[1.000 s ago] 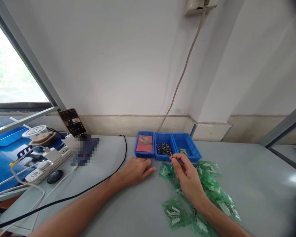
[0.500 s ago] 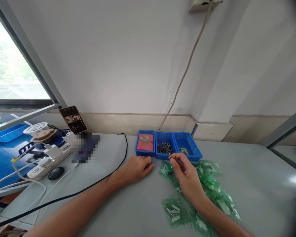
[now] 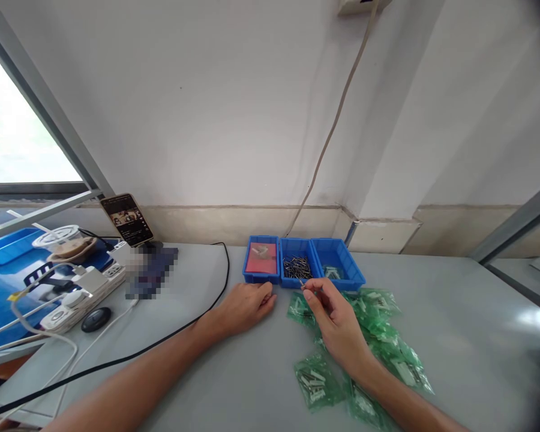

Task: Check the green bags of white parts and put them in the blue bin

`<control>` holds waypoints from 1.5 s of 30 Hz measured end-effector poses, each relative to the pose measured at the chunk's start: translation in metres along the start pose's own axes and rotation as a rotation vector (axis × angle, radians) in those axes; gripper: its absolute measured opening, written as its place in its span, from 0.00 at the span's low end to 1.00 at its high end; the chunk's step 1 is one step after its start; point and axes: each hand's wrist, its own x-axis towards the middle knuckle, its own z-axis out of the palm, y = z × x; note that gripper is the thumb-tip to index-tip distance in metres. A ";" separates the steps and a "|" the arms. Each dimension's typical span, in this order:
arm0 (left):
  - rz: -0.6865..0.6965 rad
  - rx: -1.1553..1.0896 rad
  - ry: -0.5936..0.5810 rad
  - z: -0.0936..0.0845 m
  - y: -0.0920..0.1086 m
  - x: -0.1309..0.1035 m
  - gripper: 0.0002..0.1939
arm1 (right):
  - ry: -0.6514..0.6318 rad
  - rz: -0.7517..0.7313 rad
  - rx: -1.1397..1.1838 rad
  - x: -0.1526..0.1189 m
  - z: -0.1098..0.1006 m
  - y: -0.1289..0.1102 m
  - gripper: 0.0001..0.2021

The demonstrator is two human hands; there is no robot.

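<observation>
My right hand (image 3: 337, 318) pinches a small metal screw (image 3: 302, 284) between thumb and fingertips, just in front of the blue bins. Behind it, the middle bin (image 3: 287, 282) holds a heap of dark screws (image 3: 297, 267). My left hand (image 3: 247, 307) rests on the table in front of the left bin (image 3: 261, 278), its fingers curled in loosely and nothing seen in them. Green plastic packets (image 3: 380, 324) with white and metal parts lie under and around my right hand. One packet (image 3: 317, 382) sits apart, nearer to me.
Several small clear pieces lie on red material in the left bin; the right bin (image 3: 353, 273) holds a few pale parts. At left are a propped phone (image 3: 128, 221), a power strip (image 3: 78, 303), and a black mouse-like object (image 3: 96, 319). A black cable (image 3: 162, 344) crosses under my left forearm.
The whole view has shifted slightly, so things appear a little further left. My right hand still pinches the screw by the middle bin; my left hand stays resting.
</observation>
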 end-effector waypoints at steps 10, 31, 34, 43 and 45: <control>0.015 0.003 0.021 0.003 -0.002 -0.001 0.15 | -0.002 -0.003 0.004 0.002 0.001 0.002 0.12; 0.076 -0.064 0.058 0.001 -0.005 0.001 0.32 | 0.003 0.006 0.016 0.001 0.001 0.006 0.12; 0.079 -0.082 0.066 -0.001 -0.004 0.001 0.33 | 0.000 0.018 0.021 0.001 0.001 0.004 0.13; 0.077 -0.099 0.074 -0.003 -0.002 0.001 0.31 | -0.002 0.010 0.008 0.001 0.000 0.001 0.13; 0.066 -0.093 0.074 -0.003 0.000 0.001 0.29 | 0.000 0.007 0.010 0.002 0.000 0.001 0.13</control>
